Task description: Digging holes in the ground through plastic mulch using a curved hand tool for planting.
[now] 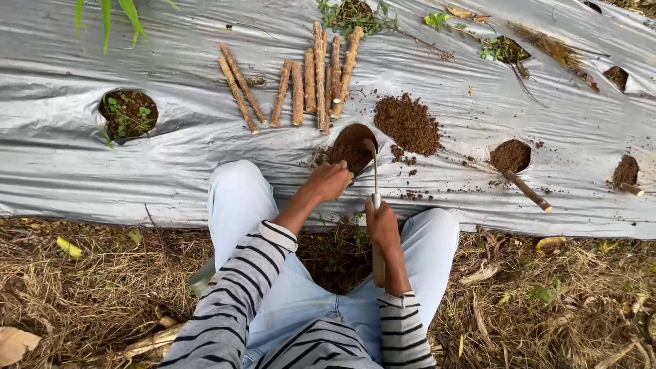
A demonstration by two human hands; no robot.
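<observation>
Silver plastic mulch sheet [171, 150] covers the bed; a weedy hole [128, 113] lies at ten o'clock; dry straw [82, 287] at seven; a planted cutting [526, 190] at three o'clock.

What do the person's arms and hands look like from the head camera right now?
Both arms wear long sleeves with grey and black stripes, pushed back above the wrists, so the forearms show bare. The left hand and the right hand are bare: no gloves, and no rings or watch that can be seen.

A slim hand hoe [375, 205] — pale wooden handle, curved metal blade — is held nearly upright at frame centre, its tip sunk in a soil-filled hole [352, 152].
</observation>
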